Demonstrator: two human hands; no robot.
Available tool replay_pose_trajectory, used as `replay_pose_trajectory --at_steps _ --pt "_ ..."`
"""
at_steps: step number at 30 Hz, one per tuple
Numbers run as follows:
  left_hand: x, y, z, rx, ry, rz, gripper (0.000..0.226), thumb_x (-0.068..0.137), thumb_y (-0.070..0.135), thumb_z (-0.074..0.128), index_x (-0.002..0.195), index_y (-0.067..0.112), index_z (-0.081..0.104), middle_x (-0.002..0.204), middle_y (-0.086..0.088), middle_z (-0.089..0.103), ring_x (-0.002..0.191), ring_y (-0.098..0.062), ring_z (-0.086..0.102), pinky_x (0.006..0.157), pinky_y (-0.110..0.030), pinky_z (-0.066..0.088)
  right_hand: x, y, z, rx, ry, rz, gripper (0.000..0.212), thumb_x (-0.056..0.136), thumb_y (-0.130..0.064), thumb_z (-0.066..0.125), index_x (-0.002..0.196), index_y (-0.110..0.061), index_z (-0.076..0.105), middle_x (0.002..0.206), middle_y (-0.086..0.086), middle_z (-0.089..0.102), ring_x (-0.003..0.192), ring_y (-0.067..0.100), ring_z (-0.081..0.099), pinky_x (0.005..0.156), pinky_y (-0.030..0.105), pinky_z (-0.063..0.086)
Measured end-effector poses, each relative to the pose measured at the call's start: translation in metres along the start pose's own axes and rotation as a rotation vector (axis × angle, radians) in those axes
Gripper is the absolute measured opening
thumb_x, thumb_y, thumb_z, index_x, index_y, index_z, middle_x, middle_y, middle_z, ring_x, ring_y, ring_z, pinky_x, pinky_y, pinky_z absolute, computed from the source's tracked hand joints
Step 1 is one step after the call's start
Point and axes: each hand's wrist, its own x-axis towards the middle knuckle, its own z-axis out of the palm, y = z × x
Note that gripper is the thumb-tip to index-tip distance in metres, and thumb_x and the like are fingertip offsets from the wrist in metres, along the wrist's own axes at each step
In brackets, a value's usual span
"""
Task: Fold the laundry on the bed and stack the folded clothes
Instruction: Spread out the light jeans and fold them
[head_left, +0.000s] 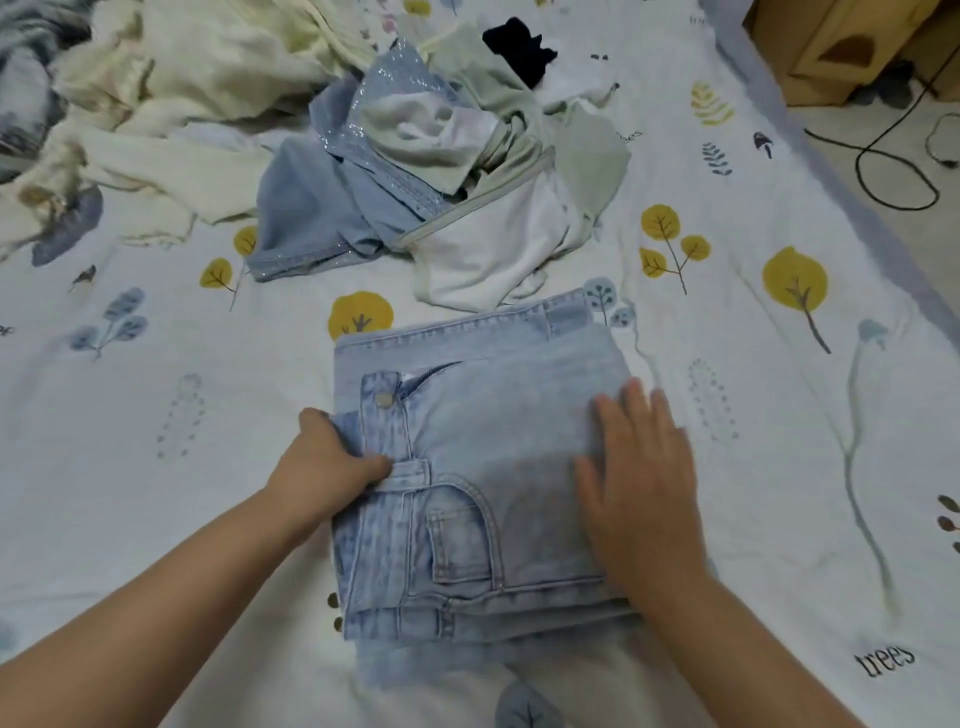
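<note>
Jeans: folded light-blue jeans lie on the bed near its front edge, roughly mid-width, button and pocket facing up.
Left hand: left hand grips the jeans' left edge, thumb on top, fingers curled under the fold.
Right hand: right hand lies flat, fingers straight, pressing the jeans' right side; holds nothing.
Heap: unfolded blue, pale-green and white clothes lie piled just beyond the jeans, toward mid-bed.
Far-left corner: cream clothes lie crumpled.
Far edge: a dark garment lies past the heap.
Progress: early, in my judgement. Jeans look nearly folded; no stack visible; the remaining pieces are unfolded.
</note>
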Motion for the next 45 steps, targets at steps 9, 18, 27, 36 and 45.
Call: replay_pose_trajectory --at_steps 9,18,27,36,45 --pt "0.009 0.091 0.051 0.531 0.259 0.752 0.042 0.092 0.025 0.048 0.132 0.014 0.049 0.137 -0.009 0.044 0.125 -0.027 0.039 0.102 -0.035 0.025 0.018 0.02 0.015 -0.108 -0.217 0.108 0.068 0.097 -0.046 0.028 0.151 -0.022 -0.005 0.158 0.011 -0.008 0.145 0.027 -0.007 0.115 0.049 0.006" --pt "0.048 0.149 0.075 0.575 -0.471 0.626 0.034 0.082 0.047 0.066 0.069 0.016 0.057 0.067 0.005 0.055 0.067 -0.014 0.053 0.062 -0.027 0.04 0.099 0.029 0.002 0.073 -0.148 -0.101 0.05 0.094 -0.01 0.043 0.142 -0.021 0.035 0.145 0.004 0.038 0.129 0.024 0.032 0.102 0.038 0.027" --pt "0.051 0.146 0.072 0.583 -0.537 0.756 0.027 0.077 0.024 0.073 0.075 0.028 0.046 0.075 0.014 0.049 0.075 -0.01 0.048 0.057 -0.02 0.031 0.174 0.013 -0.03 -0.186 -0.93 -0.184 0.017 0.079 -0.019 0.072 0.094 -0.022 0.065 0.077 -0.009 0.054 0.087 0.017 0.054 0.08 0.029 0.042" --pt "0.049 0.119 0.082 0.841 0.126 0.699 0.053 0.079 0.052 0.063 0.114 0.017 0.048 0.112 -0.006 0.058 0.109 -0.028 0.049 0.086 -0.038 0.034 0.138 0.028 0.017 -0.059 -0.201 0.049 0.025 0.086 -0.03 0.063 0.104 -0.017 0.052 0.105 0.0 0.051 0.112 0.023 0.041 0.087 0.037 0.03" --pt "0.034 0.051 0.094 0.894 0.15 0.905 0.065 0.089 0.054 0.018 0.148 0.025 0.024 0.156 -0.004 0.016 0.143 -0.026 0.021 0.112 -0.055 0.009 0.086 0.029 0.061 -0.223 -0.213 -0.146 0.069 0.094 -0.052 0.021 0.143 -0.022 -0.016 0.155 -0.002 -0.016 0.137 0.012 -0.023 0.115 0.05 -0.001"
